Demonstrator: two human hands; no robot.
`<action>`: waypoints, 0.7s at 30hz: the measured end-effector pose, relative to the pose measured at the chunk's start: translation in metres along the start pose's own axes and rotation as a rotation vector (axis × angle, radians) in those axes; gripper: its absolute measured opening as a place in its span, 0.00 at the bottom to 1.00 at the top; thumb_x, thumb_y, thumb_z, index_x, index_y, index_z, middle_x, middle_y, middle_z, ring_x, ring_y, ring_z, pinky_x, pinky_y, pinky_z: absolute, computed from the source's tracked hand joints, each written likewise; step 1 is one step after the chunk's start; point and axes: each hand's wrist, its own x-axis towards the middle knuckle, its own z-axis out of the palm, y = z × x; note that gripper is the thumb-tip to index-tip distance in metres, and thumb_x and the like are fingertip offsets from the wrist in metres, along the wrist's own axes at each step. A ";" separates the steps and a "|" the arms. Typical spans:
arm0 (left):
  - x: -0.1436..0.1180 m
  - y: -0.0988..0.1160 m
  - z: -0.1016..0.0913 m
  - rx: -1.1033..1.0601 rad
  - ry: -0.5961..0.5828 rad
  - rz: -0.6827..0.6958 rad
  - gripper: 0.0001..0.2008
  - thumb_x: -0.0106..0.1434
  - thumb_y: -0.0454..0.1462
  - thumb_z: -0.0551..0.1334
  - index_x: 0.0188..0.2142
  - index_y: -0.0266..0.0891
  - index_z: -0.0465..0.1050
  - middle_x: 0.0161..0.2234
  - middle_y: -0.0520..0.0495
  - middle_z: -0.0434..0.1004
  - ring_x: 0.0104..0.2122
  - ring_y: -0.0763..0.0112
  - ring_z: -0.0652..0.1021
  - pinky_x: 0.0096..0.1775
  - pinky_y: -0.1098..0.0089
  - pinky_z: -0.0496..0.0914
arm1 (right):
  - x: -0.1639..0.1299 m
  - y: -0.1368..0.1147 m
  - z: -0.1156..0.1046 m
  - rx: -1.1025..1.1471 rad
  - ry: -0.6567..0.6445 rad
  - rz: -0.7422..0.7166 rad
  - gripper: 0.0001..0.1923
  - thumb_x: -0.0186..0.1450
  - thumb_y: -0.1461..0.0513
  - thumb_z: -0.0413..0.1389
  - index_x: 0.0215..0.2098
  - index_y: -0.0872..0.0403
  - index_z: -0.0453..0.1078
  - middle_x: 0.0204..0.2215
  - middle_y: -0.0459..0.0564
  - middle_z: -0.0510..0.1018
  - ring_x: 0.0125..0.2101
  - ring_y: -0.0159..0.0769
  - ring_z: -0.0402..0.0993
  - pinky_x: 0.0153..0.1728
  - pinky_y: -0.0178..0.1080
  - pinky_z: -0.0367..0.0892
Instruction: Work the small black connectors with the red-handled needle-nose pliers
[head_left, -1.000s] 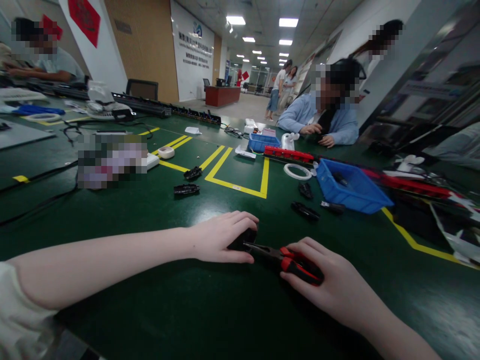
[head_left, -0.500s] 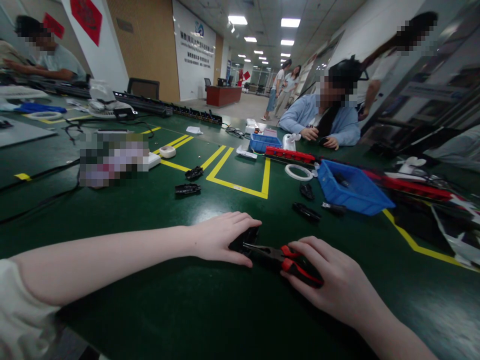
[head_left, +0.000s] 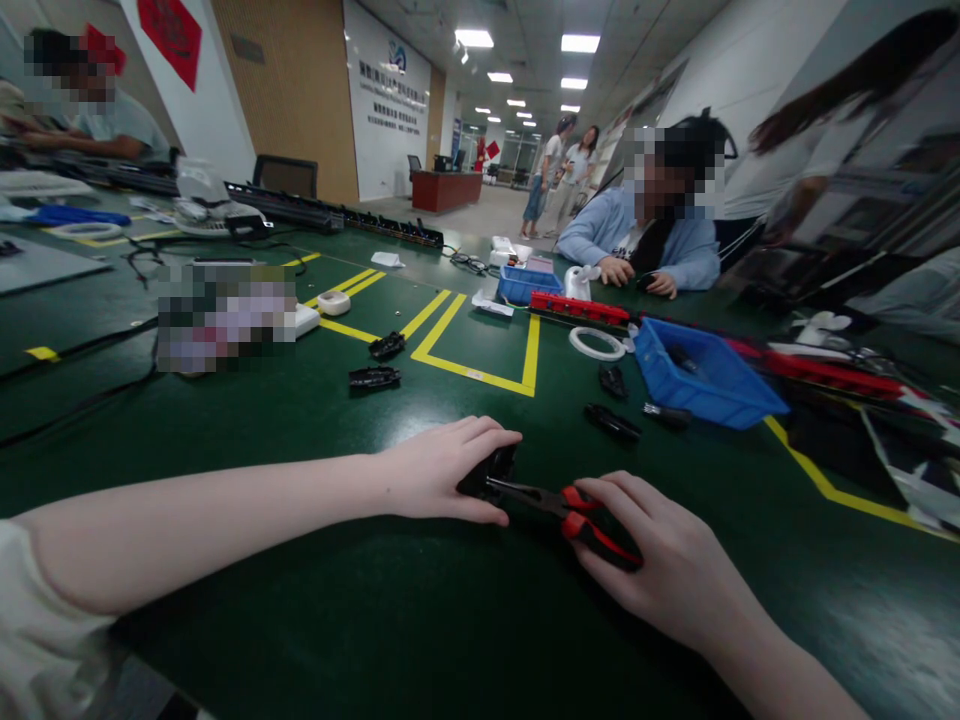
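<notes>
My left hand (head_left: 442, 468) grips a small black plastic part (head_left: 495, 468) between thumb and fingers, just above the green table. Much of that part is covered by my fingers. In my right hand (head_left: 652, 560) are long-nose pliers (head_left: 551, 502) with red and black handles. Their tips point left and meet the black part; whether the jaws clamp it, I cannot tell. Beyond my hands lie loose black plastic pieces: two (head_left: 375, 378) on the left and several (head_left: 613, 422) on the right.
A blue bin (head_left: 705, 375) stands at the right, with a smaller blue bin (head_left: 529, 285) farther back. Near them are a white tape ring (head_left: 596, 344) and a red strip (head_left: 581, 308). A tape roll (head_left: 334, 303) lies left of the yellow floor-style markings. Across the table sits a person (head_left: 645, 240).
My hands and the pliers have barely moved; the black part is tilted slightly differently. At the back right, a standing person has shifted to the right.
</notes>
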 end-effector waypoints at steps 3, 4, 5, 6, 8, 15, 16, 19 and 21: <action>0.000 0.001 -0.001 -0.016 0.014 0.000 0.39 0.60 0.51 0.68 0.64 0.38 0.56 0.57 0.34 0.67 0.56 0.52 0.72 0.52 0.56 0.72 | 0.001 -0.001 0.000 0.021 -0.049 0.034 0.17 0.61 0.58 0.56 0.48 0.53 0.70 0.40 0.53 0.78 0.34 0.40 0.78 0.33 0.40 0.75; 0.000 0.001 -0.001 -0.018 0.021 -0.001 0.39 0.59 0.51 0.69 0.63 0.38 0.56 0.57 0.34 0.67 0.56 0.52 0.72 0.52 0.56 0.72 | 0.001 -0.001 -0.001 0.022 -0.061 0.039 0.17 0.61 0.58 0.57 0.48 0.52 0.70 0.40 0.53 0.78 0.34 0.40 0.78 0.33 0.40 0.75; 0.000 0.002 -0.001 -0.018 0.028 -0.002 0.40 0.59 0.51 0.69 0.63 0.37 0.57 0.57 0.35 0.68 0.56 0.52 0.72 0.52 0.56 0.72 | 0.002 -0.001 -0.001 0.019 -0.069 0.043 0.17 0.61 0.58 0.57 0.48 0.52 0.70 0.40 0.53 0.78 0.34 0.40 0.78 0.34 0.40 0.75; 0.000 0.002 -0.002 -0.018 0.033 -0.003 0.40 0.58 0.51 0.70 0.62 0.38 0.58 0.56 0.35 0.68 0.55 0.52 0.72 0.52 0.56 0.72 | 0.002 -0.002 -0.001 0.015 -0.076 0.048 0.18 0.60 0.58 0.57 0.48 0.52 0.70 0.40 0.53 0.78 0.35 0.40 0.78 0.34 0.41 0.75; 0.000 0.003 -0.002 -0.018 0.043 -0.004 0.40 0.57 0.51 0.70 0.62 0.38 0.58 0.56 0.35 0.68 0.55 0.52 0.72 0.52 0.56 0.72 | 0.003 -0.002 -0.002 0.007 -0.083 0.054 0.19 0.58 0.59 0.57 0.49 0.52 0.70 0.40 0.53 0.78 0.35 0.40 0.77 0.35 0.41 0.75; 0.000 0.002 -0.002 -0.005 0.038 -0.005 0.41 0.56 0.52 0.70 0.62 0.36 0.59 0.52 0.36 0.71 0.51 0.51 0.74 0.50 0.54 0.72 | 0.004 -0.008 -0.001 0.043 -0.162 0.097 0.19 0.58 0.60 0.57 0.48 0.51 0.70 0.40 0.52 0.78 0.36 0.41 0.77 0.34 0.41 0.74; 0.000 0.002 -0.003 0.005 0.036 -0.002 0.42 0.56 0.53 0.69 0.62 0.35 0.59 0.52 0.36 0.71 0.50 0.52 0.74 0.49 0.54 0.72 | 0.004 -0.008 0.000 0.056 -0.169 0.102 0.19 0.58 0.60 0.57 0.48 0.51 0.70 0.40 0.52 0.78 0.36 0.41 0.77 0.35 0.42 0.74; 0.001 0.003 -0.004 0.033 0.025 0.003 0.40 0.56 0.54 0.68 0.60 0.33 0.62 0.50 0.36 0.72 0.48 0.52 0.74 0.47 0.56 0.73 | 0.002 -0.007 0.004 0.074 -0.145 0.092 0.20 0.58 0.61 0.56 0.49 0.51 0.69 0.41 0.52 0.78 0.37 0.41 0.77 0.36 0.43 0.74; 0.001 0.004 -0.005 0.043 0.027 -0.009 0.37 0.56 0.56 0.67 0.56 0.34 0.65 0.48 0.37 0.72 0.47 0.53 0.74 0.46 0.57 0.73 | 0.001 -0.005 0.005 0.059 -0.117 0.081 0.21 0.57 0.61 0.57 0.49 0.51 0.69 0.42 0.52 0.78 0.38 0.42 0.77 0.37 0.44 0.74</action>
